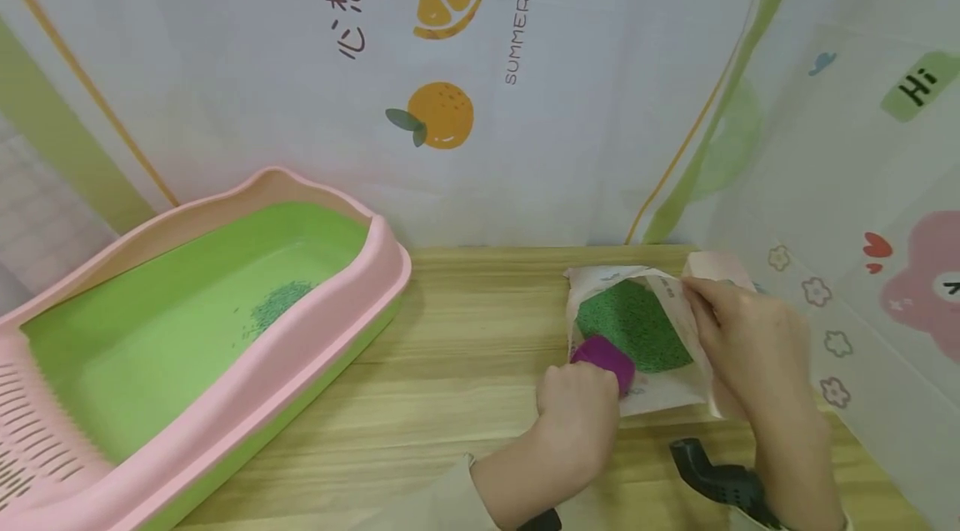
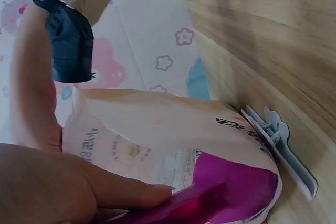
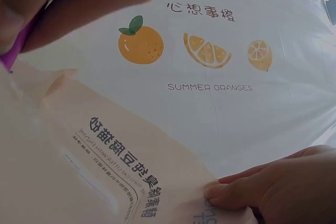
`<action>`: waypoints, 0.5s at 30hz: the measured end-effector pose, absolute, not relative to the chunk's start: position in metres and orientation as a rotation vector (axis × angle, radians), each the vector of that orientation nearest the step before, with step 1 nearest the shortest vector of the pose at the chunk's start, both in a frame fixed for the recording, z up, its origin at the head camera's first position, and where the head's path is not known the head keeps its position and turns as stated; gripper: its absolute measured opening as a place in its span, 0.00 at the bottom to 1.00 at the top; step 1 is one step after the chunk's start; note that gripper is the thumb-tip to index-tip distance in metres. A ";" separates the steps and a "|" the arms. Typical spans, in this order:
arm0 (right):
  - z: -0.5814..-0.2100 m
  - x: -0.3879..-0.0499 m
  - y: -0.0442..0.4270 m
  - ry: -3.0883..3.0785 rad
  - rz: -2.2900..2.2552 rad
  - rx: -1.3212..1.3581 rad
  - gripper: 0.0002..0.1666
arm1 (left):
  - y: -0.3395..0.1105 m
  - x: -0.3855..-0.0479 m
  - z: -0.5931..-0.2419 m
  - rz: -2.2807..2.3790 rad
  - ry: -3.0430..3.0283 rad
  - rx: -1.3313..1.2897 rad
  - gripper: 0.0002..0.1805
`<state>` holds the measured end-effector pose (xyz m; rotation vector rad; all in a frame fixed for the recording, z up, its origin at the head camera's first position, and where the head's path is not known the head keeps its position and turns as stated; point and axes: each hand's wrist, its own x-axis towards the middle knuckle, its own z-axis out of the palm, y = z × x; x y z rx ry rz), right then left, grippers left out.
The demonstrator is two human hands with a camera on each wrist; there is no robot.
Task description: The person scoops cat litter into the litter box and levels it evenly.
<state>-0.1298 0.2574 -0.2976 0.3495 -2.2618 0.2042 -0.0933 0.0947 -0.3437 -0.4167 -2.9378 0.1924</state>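
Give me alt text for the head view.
The left hand holds a purple scoop at the mouth of a bag of green granules; the right hand grips the bag's edge. At left, a pink-and-green tray holds a small patch of granules.

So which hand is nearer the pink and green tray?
Left. The left hand grips the purple scoop, right of the tray; the right hand holds the bag, farther right.
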 end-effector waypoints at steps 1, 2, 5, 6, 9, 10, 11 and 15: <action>-0.297 -0.130 0.257 -2.261 0.202 0.354 0.07 | 0.096 -0.094 -0.344 0.199 -2.943 -0.412 0.13; -0.297 -0.130 0.257 -2.264 0.199 0.357 0.07 | 0.097 -0.096 -0.344 0.199 -2.952 -0.413 0.12; -0.297 -0.131 0.257 -2.270 0.194 0.358 0.07 | 0.102 -0.100 -0.345 0.209 -2.993 -0.420 0.11; -0.297 -0.131 0.257 -2.272 0.192 0.357 0.07 | 0.104 -0.101 -0.345 0.221 -3.008 -0.423 0.12; -0.297 -0.131 0.257 -2.278 0.190 0.354 0.07 | 0.109 -0.104 -0.346 0.250 -3.046 -0.418 0.13; -0.297 -0.130 0.257 -2.278 0.190 0.355 0.07 | 0.111 -0.105 -0.345 0.262 -3.056 -0.416 0.13; -0.297 -0.130 0.257 -2.278 0.190 0.355 0.07 | 0.112 -0.106 -0.345 0.269 -3.065 -0.411 0.14; -0.296 -0.129 0.256 -2.270 0.186 0.362 0.06 | 0.119 -0.109 -0.346 0.272 -3.098 -0.376 0.14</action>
